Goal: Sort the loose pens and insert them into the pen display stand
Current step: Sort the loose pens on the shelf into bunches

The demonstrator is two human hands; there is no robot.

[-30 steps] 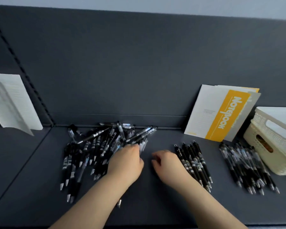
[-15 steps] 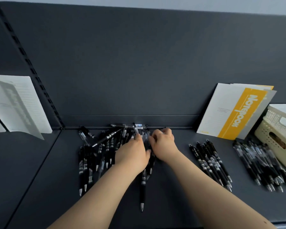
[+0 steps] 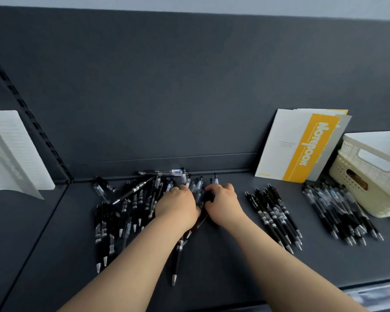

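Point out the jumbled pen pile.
The leftmost pile; its pens cross at all angles, while the middle group and the group by the basket lie parallel.

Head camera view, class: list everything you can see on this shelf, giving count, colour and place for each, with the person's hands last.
loose pens: one jumbled pile, too many to count, black, left of centre
sorted pens: one neat row, black, right of centre
pen heap: one, black and clear, beside the basket
notebooks: at least two, white and yellow, leaning on the back panel
basket: cream, far right, partly out of frame
lined pages: white, far left
shelf: one, dark grey
left hand: on the pile, fingers among the pens
right hand: fingers curled round pens at the pile's right edge
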